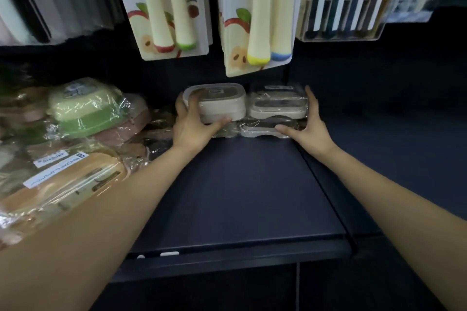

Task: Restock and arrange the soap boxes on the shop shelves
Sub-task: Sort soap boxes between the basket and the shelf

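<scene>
Two bare forearms reach forward from the bottom corners of the view, over a dark blue shop shelf [235, 199] whose front half is bare. A thin dark divider rail [326, 192] runs along the shelf's right side.

To the left of the near arm lies a tan soap box [68, 184] wrapped in clear film with white labels. Just behind it sits a green soap box [86, 108] in film, resting on pinkish wrapped boxes [121, 131].

At the back of the shelf, both hands meet a small cluster of white soap boxes. The left hand [192, 126] grips the white soap box with a clear lid [217, 102] on the left of the cluster: its thumb lies along the front lower edge, and its fingers curl over the box's left side. The right hand [309, 126] is opened wide, fingers straight and spread; its thumb touches the front of a low wrapped white box [265, 129] at the bottom, while its fingers press flat against the right side of the wrapped white box [278, 105] stacked above. The two upper boxes sit side by side, touching.

Hanging above the cluster are two packs of pale yellow toothbrush cases [174, 7], the left pack carrying a price sticker. Farther right hangs a clear pack of dark and white toothbrushes [346, 0].
</scene>
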